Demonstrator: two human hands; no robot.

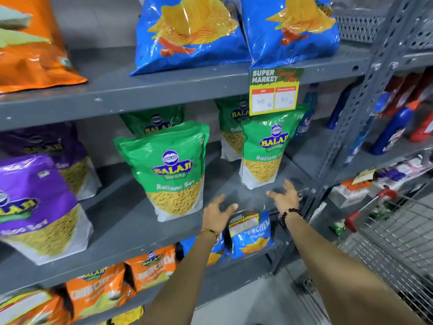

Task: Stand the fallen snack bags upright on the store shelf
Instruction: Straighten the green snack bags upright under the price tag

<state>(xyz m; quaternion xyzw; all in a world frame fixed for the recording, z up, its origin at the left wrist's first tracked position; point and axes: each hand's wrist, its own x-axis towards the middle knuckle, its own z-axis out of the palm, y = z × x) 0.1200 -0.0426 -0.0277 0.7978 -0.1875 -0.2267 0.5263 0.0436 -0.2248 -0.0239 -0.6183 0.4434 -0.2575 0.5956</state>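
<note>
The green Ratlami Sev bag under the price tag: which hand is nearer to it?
Right. The right hand is just below the bag, open; the left hand is lower and further left.

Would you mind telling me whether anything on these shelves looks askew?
Yes: the front green bag on the middle shelf leans sideways, unlike the upright one to its right. Both hands are open, touching nothing.
</note>
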